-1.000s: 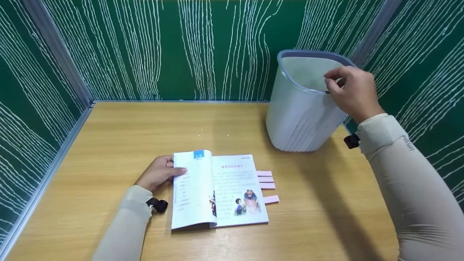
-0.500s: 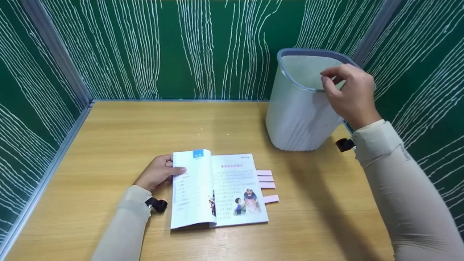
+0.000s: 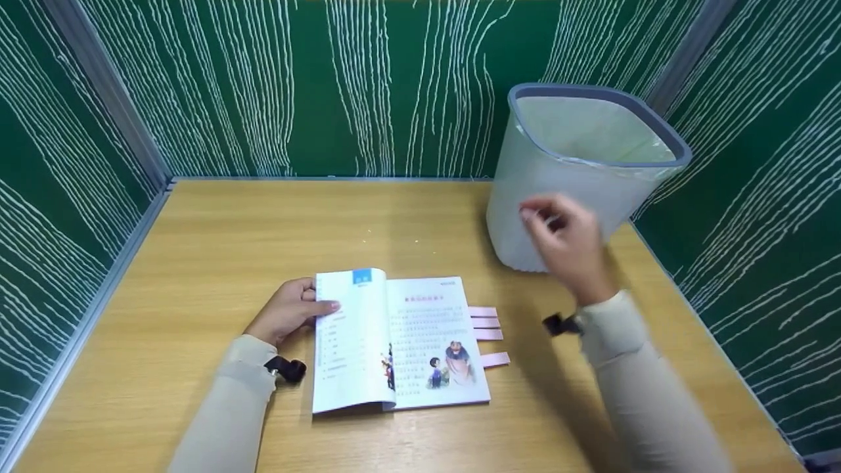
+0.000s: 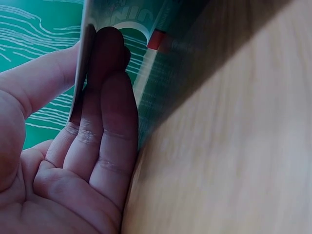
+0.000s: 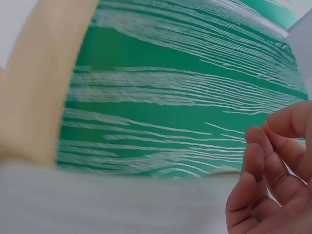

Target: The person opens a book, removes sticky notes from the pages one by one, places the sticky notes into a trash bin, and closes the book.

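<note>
A softcover book (image 3: 437, 394) lies spread on the table, its right page showing a coloured drawing of two figures. My left hand (image 3: 289, 312) grips the raised left side, thumb on the page and fingers behind it. In the left wrist view, the fingers (image 4: 117, 112) reach under the green-printed cover (image 4: 136, 12). Several pink paper tabs (image 3: 487, 334) stick out past the right edge. My right hand (image 3: 568, 240) hovers in front of the trash bin (image 3: 525, 177), slightly blurred. Its thumb and fingertips are curled together, with nothing visible between them.
The bin stands at the back right, grey-rimmed (image 3: 683, 154) and lined with a thin bag (image 3: 585, 125). Green walls (image 3: 447, 98) with white streaks enclose the wooden table (image 3: 263, 230). A few tiny white specks lie behind the book.
My right hand has drawn back from above the bin's rim, moving left and toward me, so the rim now shows fully. The left hand and book have stayed put.
</note>
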`<state>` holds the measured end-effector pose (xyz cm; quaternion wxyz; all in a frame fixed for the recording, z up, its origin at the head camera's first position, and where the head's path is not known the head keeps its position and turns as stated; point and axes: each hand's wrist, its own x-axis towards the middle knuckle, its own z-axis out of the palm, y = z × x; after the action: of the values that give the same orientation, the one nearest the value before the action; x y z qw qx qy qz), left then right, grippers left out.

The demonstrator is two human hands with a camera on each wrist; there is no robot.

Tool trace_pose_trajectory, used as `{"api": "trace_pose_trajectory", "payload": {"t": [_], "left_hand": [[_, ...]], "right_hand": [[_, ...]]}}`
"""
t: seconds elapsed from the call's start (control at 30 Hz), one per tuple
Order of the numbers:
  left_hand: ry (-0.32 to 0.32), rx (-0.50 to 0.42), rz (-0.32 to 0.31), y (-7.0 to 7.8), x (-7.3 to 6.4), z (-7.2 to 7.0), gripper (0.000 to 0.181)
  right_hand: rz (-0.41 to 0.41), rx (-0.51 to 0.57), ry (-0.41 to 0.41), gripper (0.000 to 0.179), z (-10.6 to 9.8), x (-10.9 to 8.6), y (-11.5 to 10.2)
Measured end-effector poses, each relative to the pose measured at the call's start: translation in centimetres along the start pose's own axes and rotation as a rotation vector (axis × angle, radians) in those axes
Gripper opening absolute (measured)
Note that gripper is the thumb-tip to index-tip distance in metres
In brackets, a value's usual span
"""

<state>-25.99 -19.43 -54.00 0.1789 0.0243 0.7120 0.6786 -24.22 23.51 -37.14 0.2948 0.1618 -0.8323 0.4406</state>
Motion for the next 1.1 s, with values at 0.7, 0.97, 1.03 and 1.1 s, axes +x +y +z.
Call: {"api": "trace_pose_trajectory", "payload": {"t": [0.7, 0.97, 1.03, 1.1], "left_hand": [[0.004, 0.012, -0.005, 0.0, -0.4, 0.2, 0.056], [0.005, -0.012, 0.02, 0.2, -0.2, 0.3, 0.056], [-0.007, -0.022, 0.026, 0.2, -0.3, 0.2, 0.056], [-0.009, -0.024, 0.03, 0.2, -0.4, 0.0, 0.055]], "right_hand": [[0.543, 0.65, -0.125, 0.023, 8.2, -10.5, 10.7], [0.678, 0.672, -0.13, 0.025, 8.3, -11.0, 12.0], [0.687, 0.667, -0.125, 0.024, 8.5, -10.9, 11.9], [0.695, 0.671, -0.128, 0.023, 8.8, -10.7, 11.9]]}}
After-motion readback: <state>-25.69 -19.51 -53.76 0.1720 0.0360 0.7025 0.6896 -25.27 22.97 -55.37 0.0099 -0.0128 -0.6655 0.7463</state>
